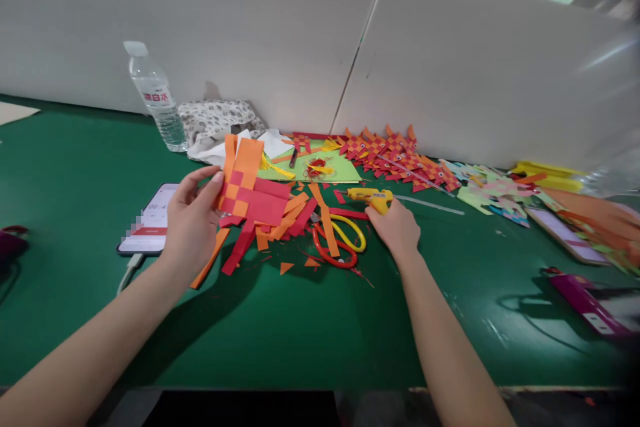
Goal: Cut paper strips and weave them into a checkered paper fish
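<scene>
My left hand [193, 213] pinches the left edge of a woven paper piece [245, 190], a red and orange checkerboard with loose strip ends sticking out, held up above the table. My right hand [397, 227] is closed round the handle of a yellow glue gun [370, 197], its nozzle pointing left and a clear glue stick trailing from its back. Between the hands lie loose orange and red paper strips [297, 213]. Among them is a pair of scissors [337, 250] with one red and one yellow handle loop.
Finished woven paper fish [390, 153] are heaped along the grey partition. A water bottle [159, 103] stands at the back left, near a phone [150, 227] on a cable. Green paper [345, 170] lies behind the strips. Another phone [565, 233] and a purple device [583, 303] lie at right.
</scene>
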Demonstrator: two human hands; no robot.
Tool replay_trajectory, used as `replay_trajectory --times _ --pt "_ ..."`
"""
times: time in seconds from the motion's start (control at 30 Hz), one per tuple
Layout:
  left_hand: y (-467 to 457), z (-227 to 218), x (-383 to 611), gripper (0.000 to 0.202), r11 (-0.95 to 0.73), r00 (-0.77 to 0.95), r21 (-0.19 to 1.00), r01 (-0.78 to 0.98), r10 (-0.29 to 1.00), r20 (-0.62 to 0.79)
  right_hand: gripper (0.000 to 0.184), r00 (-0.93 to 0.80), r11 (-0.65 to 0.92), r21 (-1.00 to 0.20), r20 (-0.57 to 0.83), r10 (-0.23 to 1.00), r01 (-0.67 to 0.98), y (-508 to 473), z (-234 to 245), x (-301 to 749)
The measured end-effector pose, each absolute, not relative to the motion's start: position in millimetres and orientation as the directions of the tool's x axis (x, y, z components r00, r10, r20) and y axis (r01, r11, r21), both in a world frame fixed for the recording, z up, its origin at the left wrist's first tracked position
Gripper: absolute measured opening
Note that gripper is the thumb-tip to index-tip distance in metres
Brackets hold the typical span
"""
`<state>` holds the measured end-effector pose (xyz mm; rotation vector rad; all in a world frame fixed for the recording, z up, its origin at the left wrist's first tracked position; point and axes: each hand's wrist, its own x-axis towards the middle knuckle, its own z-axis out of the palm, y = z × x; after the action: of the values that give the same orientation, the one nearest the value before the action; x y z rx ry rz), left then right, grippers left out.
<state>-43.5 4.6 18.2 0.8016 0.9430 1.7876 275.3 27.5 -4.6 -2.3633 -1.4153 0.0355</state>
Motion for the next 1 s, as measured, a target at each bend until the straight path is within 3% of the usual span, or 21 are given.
replay_trajectory --times 0.07,0.13,0.2,0.23,0.3,0.47,0.53,0.6,0.7,0.8,1.0 --pt "8.5 14.9 -42.8 0.022 -0.176 -0.304 0.839 -0.514 0.953 0.014 0.051 0.450 -0.401 -0.255 0.177 0.875 0.880 25.8 -4.2 275.6" --pt "8.2 10.8 -38.4 0.028 -0.084 -0.240 0.859 -0.504 0.970 -0.046 0.050 0.415 -0.356 -0.260 0.227 0.881 0.898 22.6 -1.4 276.0" --pt "5.5 7.5 -32.0 0.030 -0.048 -0.207 0.875 -0.481 0.976 -0.060 0.049 0.401 -0.276 -0.370 0.322 0.858 0.887 18.7 4.1 273.5" --pt "4.0 6.3 -28.7 0.032 -0.028 -0.182 0.877 -0.480 0.981 -0.068 0.048 0.404 -0.199 -0.482 0.371 0.836 0.853 16.9 7.5 269.9" --pt "1.6 4.5 -23.1 0.035 0.005 -0.153 0.869 -0.494 0.984 -0.092 0.047 0.371 -0.085 -0.590 0.383 0.846 0.803 13.8 14.1 255.7" --pt "-2.8 -0.2 -15.9 0.036 0.059 -0.068 0.872 -0.487 0.992 -0.104 0.038 0.097 0.125 -0.814 0.216 0.971 0.568 5.5 16.1 187.8" --pt "-5.5 -2.9 -14.5 0.038 0.074 -0.007 0.877 -0.476 0.996 -0.088 0.042 -0.035 0.091 -0.968 0.085 0.996 0.235 0.3 11.7 164.8" --pt "-8.0 -5.9 -13.3 0.039 0.109 0.068 0.891 -0.440 0.994 -0.088 0.046 -0.047 0.055 -0.994 0.051 0.998 0.098 -4.9 7.5 153.1" --pt "-8.5 -9.2 -12.8 0.041 0.134 0.124 0.918 -0.374 0.988 -0.093 0.046 -0.063 0.035 -0.996 0.030 0.998 0.087 -10.0 3.8 154.5" --pt "-1.2 -7.6 -18.9 0.043 0.065 0.046 0.919 -0.389 0.998 -0.052 0.045 -0.111 0.040 -0.992 0.027 0.993 0.120 -10.9 3.3 164.8" --pt "24.3 5.1 -46.6 0.032 -0.173 -0.343 0.831 -0.529 0.939 -0.023 0.047 -0.006 0.044 -0.990 0.043 0.999 0.136 -7.4 5.9 174.9"
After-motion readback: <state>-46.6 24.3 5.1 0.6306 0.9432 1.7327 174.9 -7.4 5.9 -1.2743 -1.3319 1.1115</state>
